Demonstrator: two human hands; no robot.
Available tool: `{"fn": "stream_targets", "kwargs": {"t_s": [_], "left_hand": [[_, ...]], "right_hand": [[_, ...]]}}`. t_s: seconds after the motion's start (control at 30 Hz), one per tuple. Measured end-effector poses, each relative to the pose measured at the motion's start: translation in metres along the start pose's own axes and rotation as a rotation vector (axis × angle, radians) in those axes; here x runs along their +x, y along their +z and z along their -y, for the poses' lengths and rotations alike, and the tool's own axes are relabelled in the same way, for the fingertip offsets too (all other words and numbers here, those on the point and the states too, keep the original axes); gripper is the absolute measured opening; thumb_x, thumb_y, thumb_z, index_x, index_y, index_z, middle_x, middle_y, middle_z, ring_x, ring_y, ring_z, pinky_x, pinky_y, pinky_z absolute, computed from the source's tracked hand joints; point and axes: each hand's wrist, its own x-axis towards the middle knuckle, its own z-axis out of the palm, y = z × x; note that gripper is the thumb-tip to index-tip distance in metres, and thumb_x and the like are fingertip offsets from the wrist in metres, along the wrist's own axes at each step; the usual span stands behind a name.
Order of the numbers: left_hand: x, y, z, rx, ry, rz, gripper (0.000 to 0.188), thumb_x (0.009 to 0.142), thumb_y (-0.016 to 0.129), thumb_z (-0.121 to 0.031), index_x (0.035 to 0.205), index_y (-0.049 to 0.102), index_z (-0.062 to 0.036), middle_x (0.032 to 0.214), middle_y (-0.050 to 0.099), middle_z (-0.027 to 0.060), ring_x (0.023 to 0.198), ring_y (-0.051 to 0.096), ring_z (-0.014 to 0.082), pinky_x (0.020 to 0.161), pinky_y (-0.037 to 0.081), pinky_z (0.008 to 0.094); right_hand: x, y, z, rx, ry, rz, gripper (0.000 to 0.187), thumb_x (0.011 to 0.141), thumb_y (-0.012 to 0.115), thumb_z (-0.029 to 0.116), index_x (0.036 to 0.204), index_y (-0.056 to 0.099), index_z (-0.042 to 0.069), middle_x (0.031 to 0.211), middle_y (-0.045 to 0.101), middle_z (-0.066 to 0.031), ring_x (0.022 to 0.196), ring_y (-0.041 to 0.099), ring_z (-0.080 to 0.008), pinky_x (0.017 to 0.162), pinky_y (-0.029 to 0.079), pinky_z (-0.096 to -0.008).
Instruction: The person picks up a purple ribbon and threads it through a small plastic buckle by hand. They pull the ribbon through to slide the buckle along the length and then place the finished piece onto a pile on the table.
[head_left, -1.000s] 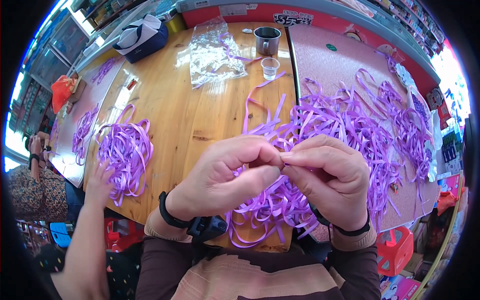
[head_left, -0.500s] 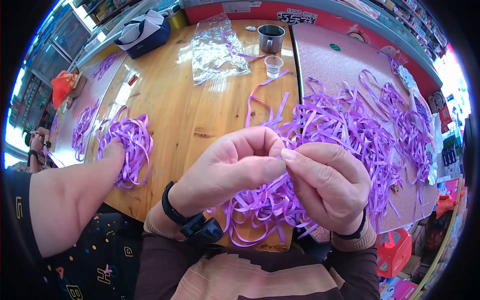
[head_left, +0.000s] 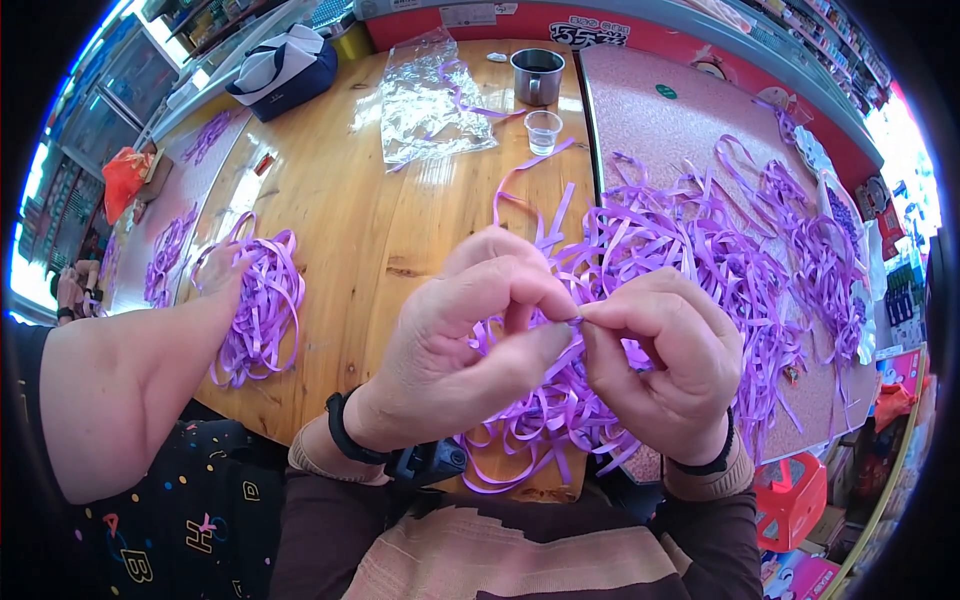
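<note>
My left hand [head_left: 478,335] and my right hand [head_left: 668,362] meet fingertip to fingertip over a large tangled heap of purple ribbons [head_left: 690,245]. A small bit of purple ribbon [head_left: 577,320] shows between their pinched tips; most of it is hidden by the fingers. On the left hand, the thumb and forefinger close toward the right hand's pinch. Below and behind both hands, ribbon loops [head_left: 510,465] spill over the front of the wooden table [head_left: 340,210].
At left, a co-worker's hand [head_left: 222,272] rests on a smaller ribbon pile [head_left: 262,310]. A metal mug [head_left: 538,78], a clear plastic cup [head_left: 542,133] and a clear plastic bag [head_left: 425,110] lie farther back. A red stool [head_left: 790,500] stands at lower right.
My fingers have shifted slightly, and the left thumb and forefinger are spread wider, showing a purple bit between the tips. The co-worker's hand has moved a little up and left on its pile.
</note>
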Motion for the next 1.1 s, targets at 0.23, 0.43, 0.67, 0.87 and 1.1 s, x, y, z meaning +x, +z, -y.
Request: {"fn": "stream_targets", "kwargs": {"t_s": [0.23,0.43,0.67,0.87,1.1], "left_hand": [[0.004,0.004,-0.01,-0.597,-0.511,-0.024,0.009,0.084,0.048,-0.005,0.088,0.053,0.0014,0.084,0.054,0.0038,0.069,0.05,0.0055,0.062,0.041,0.0178],[0.002,0.002,-0.009,-0.572,-0.519,0.008,0.012,0.083,0.052,-0.004,0.092,0.054,0.0027,0.078,0.055,0.0014,0.065,0.051,0.0037,0.057,0.042,0.0162],[0.0,0.002,-0.006,-0.282,-0.356,0.0,0.009,0.079,0.055,0.0,0.087,0.055,0.0033,0.078,0.055,0.0019,0.068,0.051,0.0043,0.059,0.041,0.017],[-0.003,0.0,-0.004,-0.136,-0.279,-0.025,0.006,0.074,0.051,0.003,0.078,0.054,0.0021,0.076,0.053,0.0035,0.07,0.05,0.0062,0.062,0.041,0.0193],[-0.002,-0.004,-0.005,-0.056,-0.223,-0.056,0.008,0.069,0.049,0.006,0.074,0.053,0.0017,0.071,0.052,0.0048,0.066,0.049,0.0095,0.06,0.039,0.0205]], "right_hand": [[0.0,0.0,-0.002,0.004,0.015,-0.026,0.016,0.061,0.061,-0.009,0.071,0.055,0.001,0.064,0.054,-0.0077,0.054,0.052,-0.0145,0.045,0.039,-0.0225],[-0.001,0.002,-0.005,-0.025,-0.008,-0.025,0.016,0.061,0.061,-0.009,0.071,0.055,0.001,0.063,0.053,-0.0068,0.052,0.051,-0.014,0.044,0.038,-0.0229],[-0.002,0.003,-0.003,-0.053,-0.027,-0.005,0.016,0.061,0.061,-0.01,0.072,0.056,0.001,0.062,0.053,-0.0068,0.05,0.051,-0.0142,0.044,0.038,-0.0232],[-0.002,-0.001,0.001,-0.085,0.038,0.081,0.017,0.062,0.066,-0.005,0.076,0.059,0.003,0.061,0.056,-0.006,0.047,0.05,-0.0135,0.042,0.037,-0.0229],[0.002,-0.011,0.005,0.007,0.116,0.125,0.01,0.065,0.067,0.0,0.074,0.062,0.002,0.064,0.06,-0.0081,0.051,0.056,-0.0163,0.046,0.042,-0.0243]]}}
